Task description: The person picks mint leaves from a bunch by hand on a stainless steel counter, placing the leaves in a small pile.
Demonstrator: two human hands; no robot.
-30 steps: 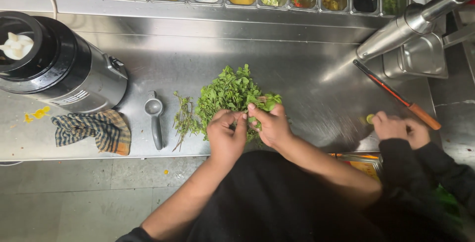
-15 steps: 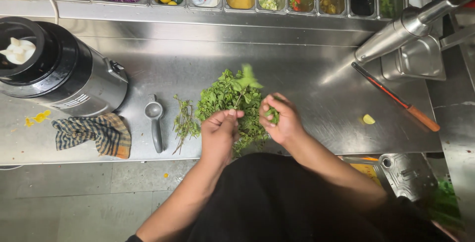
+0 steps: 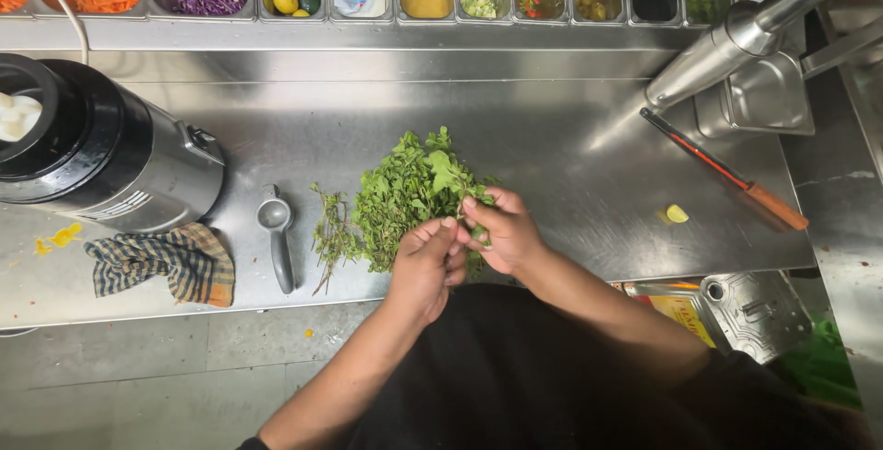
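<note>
A pile of green herbs [image 3: 405, 197] is heaped mid steel counter [image 3: 552, 137]. A sprig at its near edge is pinched by the left hand [image 3: 428, 262] and right hand [image 3: 501, 229], fingers closed, hands touching. Bare stems [image 3: 329, 234] are laid beside a metal scoop [image 3: 276, 229].
</note>
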